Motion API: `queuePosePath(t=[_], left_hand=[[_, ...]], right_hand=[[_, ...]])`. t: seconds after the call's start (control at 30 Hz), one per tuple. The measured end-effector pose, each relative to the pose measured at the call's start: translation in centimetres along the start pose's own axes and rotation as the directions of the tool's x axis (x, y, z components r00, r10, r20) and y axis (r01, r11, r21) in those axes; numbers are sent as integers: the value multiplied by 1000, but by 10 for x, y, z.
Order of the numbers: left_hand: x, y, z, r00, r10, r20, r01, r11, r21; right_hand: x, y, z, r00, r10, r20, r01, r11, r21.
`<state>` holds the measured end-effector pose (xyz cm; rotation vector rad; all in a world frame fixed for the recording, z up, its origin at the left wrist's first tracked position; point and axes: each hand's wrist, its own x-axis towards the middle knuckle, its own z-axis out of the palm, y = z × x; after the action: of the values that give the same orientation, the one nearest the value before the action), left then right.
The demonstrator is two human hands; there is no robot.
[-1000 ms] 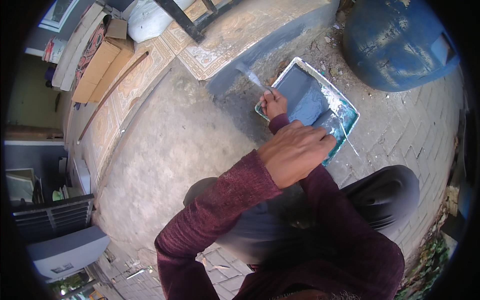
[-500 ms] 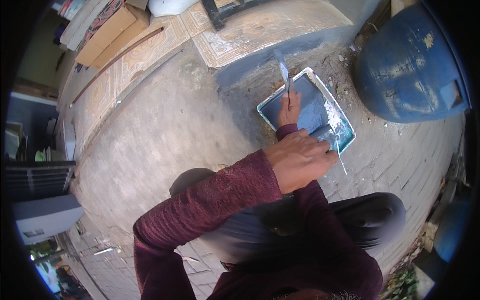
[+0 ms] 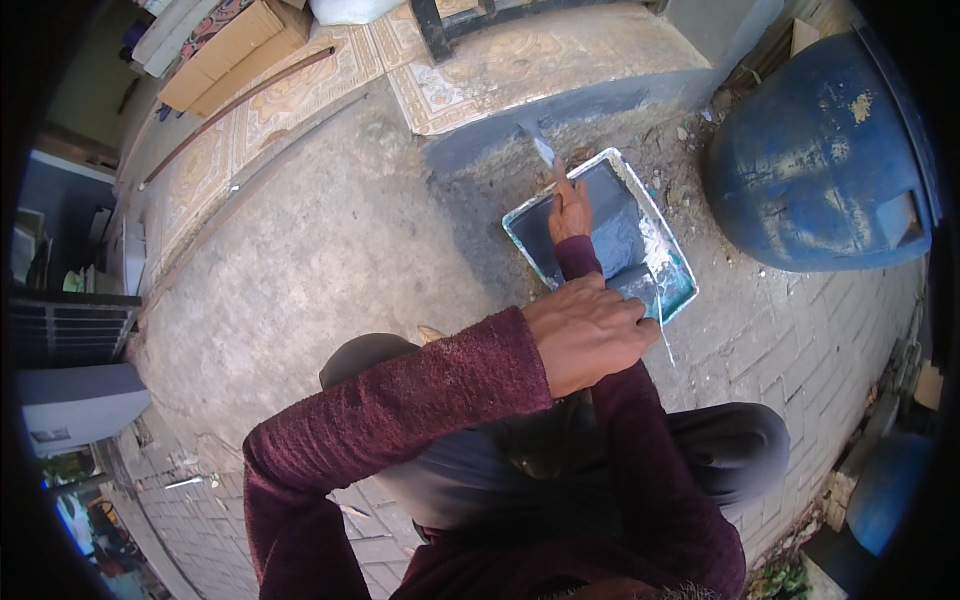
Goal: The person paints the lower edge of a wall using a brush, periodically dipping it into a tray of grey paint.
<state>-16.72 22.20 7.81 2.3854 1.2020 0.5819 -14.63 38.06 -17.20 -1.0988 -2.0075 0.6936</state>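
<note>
My right hand (image 3: 571,210) is closed on a paintbrush (image 3: 543,150). The brush's grey, paint-coated tip meets the grey-blue side of a low step (image 3: 480,150). Below that hand lies a rectangular tray (image 3: 646,188) with a white, paint-smeared rim and grey-blue paint inside. A paint roller (image 3: 634,284) rests in its near right part, a thin white rod (image 3: 666,340) reaching over the edge. My left forearm crosses over the right one, and my left hand (image 3: 588,335) is curled by the tray's near corner. Whatever its fingers hold is hidden.
A large scuffed blue barrel (image 3: 815,160) stands right of the tray. Patterned tiles (image 3: 540,75) top the step. At the far left are a cardboard box (image 3: 235,60) and a long thin rod (image 3: 240,115). Concrete (image 3: 300,240) and paving bricks (image 3: 760,340) make up the ground.
My right hand has brought the brush lower and slightly left along the step's side, tilting it more to the left. My left hand stays curled near the tray. The whole view has shifted slightly.
</note>
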Motion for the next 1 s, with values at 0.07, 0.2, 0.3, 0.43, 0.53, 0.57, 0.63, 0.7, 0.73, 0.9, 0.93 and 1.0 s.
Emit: queuePosePath(t=[0.07, 0.2, 0.3, 0.43, 0.53, 0.57, 0.63, 0.7, 0.73, 0.9, 0.93, 1.0], left_hand=[[-1, 4, -4, 999, -32, 44, 30, 998, 49], [13, 10, -6, 997, 4, 74, -5, 1000, 5], [13, 7, 0, 998, -5, 64, 4, 1000, 14], [8, 1, 1, 999, -1, 47, 1, 1000, 6], [10, 1, 1, 997, -13, 77, 10, 999, 36], [11, 3, 3, 998, -6, 68, 4, 999, 41], [8, 5, 3, 999, -2, 43, 0, 999, 47], [12, 7, 4, 999, 32, 6, -32, 999, 32], [12, 8, 5, 999, 23, 23, -24, 999, 42], [6, 6, 2, 997, -32, 69, 28, 998, 62], [9, 7, 2, 997, -22, 67, 18, 998, 60], [13, 9, 0, 998, -8, 67, 4, 998, 61]], right_hand=[[-3, -15, 3, 998, 54, -20, -52, 995, 87], [14, -7, 4, 981, 157, -115, -120, 953, 277], [20, -24, 21, 990, 72, -123, -32, 954, 298], [8, -39, 21, 983, 119, 141, -161, 929, 333], [0, -39, 13, 997, -3, 82, -30, 916, 399], [0, -37, 10, 996, -23, 82, -11, 920, 393], [10, -36, -11, 983, 40, 181, -95, 947, 308], [31, -13, -28, 990, 66, 123, -95, 963, 250], [44, -1, -30, 996, 63, 62, -76, 967, 244], [71, 20, -57, 954, 167, -251, -153, 985, 73], [73, 26, -57, 947, 143, -286, -121, 988, 94], [77, 27, -52, 931, 101, -352, -55, 989, 139]])
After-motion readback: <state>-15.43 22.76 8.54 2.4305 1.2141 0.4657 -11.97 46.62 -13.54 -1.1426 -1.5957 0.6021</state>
